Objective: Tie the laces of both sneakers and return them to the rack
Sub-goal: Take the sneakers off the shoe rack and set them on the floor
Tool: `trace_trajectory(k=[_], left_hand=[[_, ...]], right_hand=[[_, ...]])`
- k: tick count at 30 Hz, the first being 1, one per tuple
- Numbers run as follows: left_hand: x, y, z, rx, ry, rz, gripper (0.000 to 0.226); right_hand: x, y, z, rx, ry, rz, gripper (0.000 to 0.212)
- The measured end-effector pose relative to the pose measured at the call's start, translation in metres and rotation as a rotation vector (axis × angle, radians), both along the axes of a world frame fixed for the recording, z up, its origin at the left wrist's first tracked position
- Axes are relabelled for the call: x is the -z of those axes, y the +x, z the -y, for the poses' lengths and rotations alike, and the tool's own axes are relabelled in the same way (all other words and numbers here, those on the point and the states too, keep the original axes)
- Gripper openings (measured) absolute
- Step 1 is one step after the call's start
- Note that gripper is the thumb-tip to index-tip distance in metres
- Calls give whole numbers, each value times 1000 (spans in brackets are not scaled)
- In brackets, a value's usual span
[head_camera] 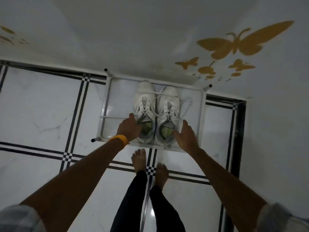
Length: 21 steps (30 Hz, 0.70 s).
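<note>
Two white sneakers stand side by side on the top shelf of a white metal rack (201,108), toes toward the wall. Their laces (158,96) lie loose and cross from one shoe to the other. My left hand (127,128), with an orange band at the wrist, curls its fingers over the collar of the left sneaker (144,99). My right hand (185,135) rests against the outer heel side of the right sneaker (168,102), with the fingers at the collar and the thumb held apart. Green insoles show in both openings.
The rack stands against a white wall with gold butterfly stickers (242,42). The floor is glossy white tile with black border lines (73,118). My bare feet (139,159) stand just in front of the rack.
</note>
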<state>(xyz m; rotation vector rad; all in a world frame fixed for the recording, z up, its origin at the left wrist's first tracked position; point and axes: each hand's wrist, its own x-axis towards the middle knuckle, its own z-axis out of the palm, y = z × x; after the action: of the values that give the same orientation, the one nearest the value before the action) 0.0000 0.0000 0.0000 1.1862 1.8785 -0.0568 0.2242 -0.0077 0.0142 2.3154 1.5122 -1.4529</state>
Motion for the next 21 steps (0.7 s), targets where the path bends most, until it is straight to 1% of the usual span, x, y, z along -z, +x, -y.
trace_trajectory(k=[2,5,8,10,14,16,19,21], left_hand=[[25,4,-4,-10,10,-12,43],[57,7,-6,46,33,-118,37],[74,7,-2,49,103,-141,33],[76,6,2,65,160,-146,29],[52,5,28,56,315,-139,23],[34,4,56,37,349,-94,20],[5,2,101,40,375,-15,16],[-12,0,128,56,391,-2,14]], right_hand=[[27,-2,-7,-45,22,-14,58],[64,-2,-8,-84,35,-7,50],[83,1,-7,-121,69,34,45],[87,5,-9,-124,94,16,43],[61,3,9,-145,192,-31,32],[40,6,33,-156,225,-45,30],[6,9,83,-108,245,-105,38],[-11,8,117,-61,242,-114,42]])
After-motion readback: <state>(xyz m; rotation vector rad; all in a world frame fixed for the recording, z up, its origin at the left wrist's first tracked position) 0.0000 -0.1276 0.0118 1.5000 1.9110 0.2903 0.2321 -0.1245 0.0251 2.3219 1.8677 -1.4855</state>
